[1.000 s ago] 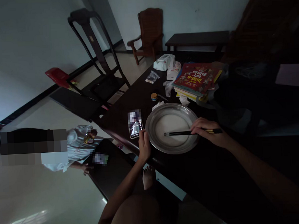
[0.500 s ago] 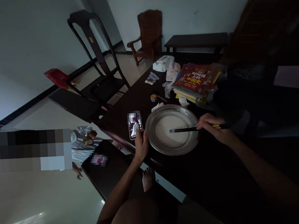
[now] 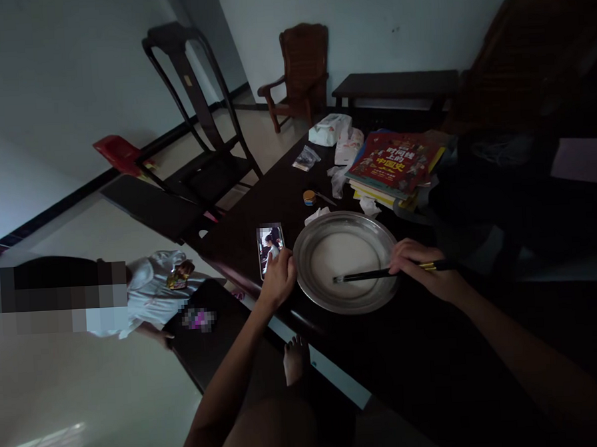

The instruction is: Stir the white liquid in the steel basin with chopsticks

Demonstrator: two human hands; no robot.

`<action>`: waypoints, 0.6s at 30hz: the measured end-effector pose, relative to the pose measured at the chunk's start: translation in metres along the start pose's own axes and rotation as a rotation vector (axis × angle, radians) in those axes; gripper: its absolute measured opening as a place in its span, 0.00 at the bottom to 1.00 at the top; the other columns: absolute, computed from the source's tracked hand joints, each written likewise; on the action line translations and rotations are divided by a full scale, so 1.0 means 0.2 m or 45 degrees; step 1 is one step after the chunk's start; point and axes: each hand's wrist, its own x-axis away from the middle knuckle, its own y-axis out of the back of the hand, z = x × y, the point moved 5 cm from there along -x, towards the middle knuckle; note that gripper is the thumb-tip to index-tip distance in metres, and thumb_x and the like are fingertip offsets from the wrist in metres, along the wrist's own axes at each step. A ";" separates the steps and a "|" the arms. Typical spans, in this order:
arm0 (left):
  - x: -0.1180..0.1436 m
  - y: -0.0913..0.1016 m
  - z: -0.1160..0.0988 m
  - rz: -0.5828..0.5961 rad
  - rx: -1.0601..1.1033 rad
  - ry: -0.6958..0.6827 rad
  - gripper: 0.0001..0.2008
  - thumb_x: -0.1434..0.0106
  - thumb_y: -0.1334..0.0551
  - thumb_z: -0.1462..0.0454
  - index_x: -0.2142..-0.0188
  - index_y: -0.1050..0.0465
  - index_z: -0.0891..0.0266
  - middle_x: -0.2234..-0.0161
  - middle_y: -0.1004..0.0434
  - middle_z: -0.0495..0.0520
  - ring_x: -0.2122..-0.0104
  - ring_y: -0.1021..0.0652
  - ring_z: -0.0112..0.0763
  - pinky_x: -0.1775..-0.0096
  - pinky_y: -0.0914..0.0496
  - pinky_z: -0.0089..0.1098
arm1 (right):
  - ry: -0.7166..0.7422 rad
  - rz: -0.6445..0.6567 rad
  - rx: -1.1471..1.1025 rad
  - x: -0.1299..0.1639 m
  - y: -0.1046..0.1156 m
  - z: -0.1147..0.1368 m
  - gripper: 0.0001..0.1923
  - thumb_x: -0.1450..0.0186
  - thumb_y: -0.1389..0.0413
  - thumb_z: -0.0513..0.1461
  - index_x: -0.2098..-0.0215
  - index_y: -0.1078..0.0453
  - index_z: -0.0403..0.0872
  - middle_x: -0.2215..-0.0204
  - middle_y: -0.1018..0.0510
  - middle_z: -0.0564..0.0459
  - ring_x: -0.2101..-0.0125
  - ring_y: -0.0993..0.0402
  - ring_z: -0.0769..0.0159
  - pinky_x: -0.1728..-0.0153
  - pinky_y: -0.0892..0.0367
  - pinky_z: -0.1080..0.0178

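Note:
A round metal basin (image 3: 309,293) holding a whitish, milky-looking content (image 3: 347,251) rests on a dark table. My right hand (image 3: 418,260) is closed around black chopsticks (image 3: 364,275) with gold bands, held close together. Their pale tips reach into the white content. On the basin's left side, my left hand (image 3: 279,278) has its fingers bent at the rim; the exact grip is partly hidden. A phone (image 3: 269,245) with a lit screen lies just beyond that hand, which covers its lower corner.
Behind the basin are crumpled tissues (image 3: 318,215), a small jar (image 3: 309,197), plastic packets (image 3: 306,158) and stacked books (image 3: 395,162). At left, another person in a light top (image 3: 154,291) is beside a dark bench (image 3: 209,348). Wooden chairs (image 3: 305,70) stand farther back.
The chopstick tips have moved slightly left and down in the basin. My left hand has shifted a little up toward the phone. The other person's lower hand has moved to the bench edge.

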 end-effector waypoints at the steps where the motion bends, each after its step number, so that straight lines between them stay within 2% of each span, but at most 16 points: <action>1: -0.01 0.01 -0.01 -0.001 -0.005 -0.027 0.10 0.34 0.52 0.61 0.68 0.36 0.56 0.70 0.27 0.53 0.65 0.26 0.38 0.44 0.38 0.48 | -0.011 -0.022 0.014 0.00 0.01 -0.01 0.13 0.31 0.45 0.42 0.72 0.23 0.52 0.72 0.22 0.53 0.64 0.26 0.61 0.58 0.32 0.57; 3: -0.02 0.02 -0.03 -0.052 -0.001 -0.018 0.09 0.35 0.51 0.62 0.71 0.38 0.56 0.73 0.30 0.51 0.68 0.27 0.37 0.47 0.36 0.45 | -0.043 -0.100 0.037 0.00 0.04 -0.03 0.13 0.31 0.45 0.43 0.71 0.23 0.52 0.71 0.22 0.52 0.64 0.26 0.61 0.59 0.33 0.56; 5: 0.01 0.02 -0.03 -0.123 0.041 0.098 0.10 0.34 0.52 0.62 0.73 0.41 0.56 0.76 0.34 0.50 0.72 0.29 0.35 0.57 0.33 0.39 | -0.057 -0.153 0.032 0.00 0.06 -0.04 0.15 0.30 0.46 0.44 0.72 0.23 0.52 0.72 0.23 0.52 0.65 0.27 0.61 0.60 0.33 0.57; 8: 0.09 -0.02 -0.03 -0.157 0.126 0.273 0.11 0.33 0.52 0.61 0.73 0.43 0.56 0.79 0.38 0.47 0.78 0.33 0.31 0.70 0.39 0.33 | -0.030 -0.082 -0.008 0.00 0.05 -0.03 0.17 0.29 0.48 0.43 0.74 0.24 0.51 0.74 0.24 0.52 0.66 0.27 0.62 0.62 0.33 0.57; 11: 0.15 -0.05 -0.05 -0.195 0.179 0.294 0.12 0.32 0.52 0.60 0.74 0.45 0.56 0.80 0.40 0.46 0.79 0.35 0.28 0.73 0.42 0.31 | -0.006 0.000 -0.015 0.00 0.02 -0.02 0.14 0.30 0.47 0.42 0.72 0.23 0.51 0.72 0.22 0.53 0.66 0.27 0.63 0.60 0.34 0.58; 16: 0.20 -0.07 -0.04 -0.261 0.253 0.319 0.14 0.31 0.53 0.57 0.73 0.45 0.57 0.80 0.42 0.44 0.79 0.36 0.27 0.73 0.42 0.30 | -0.014 -0.108 -0.024 0.00 0.05 -0.04 0.15 0.30 0.47 0.41 0.72 0.24 0.51 0.72 0.23 0.53 0.65 0.27 0.63 0.61 0.34 0.59; 18: 0.21 -0.09 -0.04 -0.271 0.292 0.331 0.14 0.31 0.53 0.55 0.72 0.44 0.57 0.80 0.42 0.43 0.79 0.36 0.27 0.73 0.42 0.29 | 0.003 -0.081 -0.046 0.00 0.04 -0.04 0.15 0.30 0.48 0.40 0.73 0.24 0.51 0.73 0.23 0.53 0.66 0.27 0.64 0.62 0.34 0.59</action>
